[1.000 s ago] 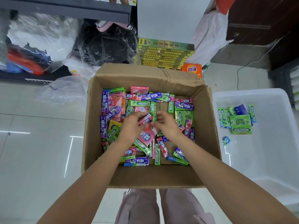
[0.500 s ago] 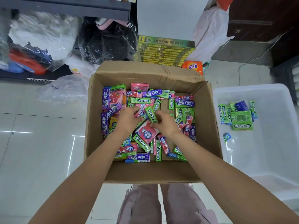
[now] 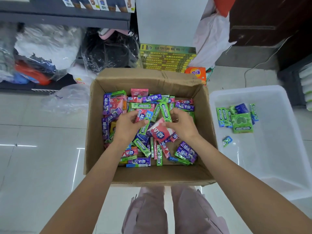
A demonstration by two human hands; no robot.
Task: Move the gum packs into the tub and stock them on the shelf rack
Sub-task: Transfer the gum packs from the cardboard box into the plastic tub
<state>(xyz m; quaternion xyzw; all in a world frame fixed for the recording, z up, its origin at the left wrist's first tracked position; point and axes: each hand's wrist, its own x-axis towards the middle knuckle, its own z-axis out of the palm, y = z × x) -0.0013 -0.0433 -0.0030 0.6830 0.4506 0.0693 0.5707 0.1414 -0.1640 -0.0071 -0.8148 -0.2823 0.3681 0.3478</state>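
My left hand [image 3: 129, 125] and right hand [image 3: 181, 123] each grip gum packs [image 3: 162, 130] inside the box [image 3: 152, 174]. The tub [image 3: 273, 149] lies off my right hand, nearer.

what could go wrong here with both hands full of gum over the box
1. The left hand grips several loose packs at once, and the red pack sits only between the fingertips of the right hand; some may slip back into the box.
2. The tub stands to the right, beyond the box wall, so packs could fall on the floor during the carry.
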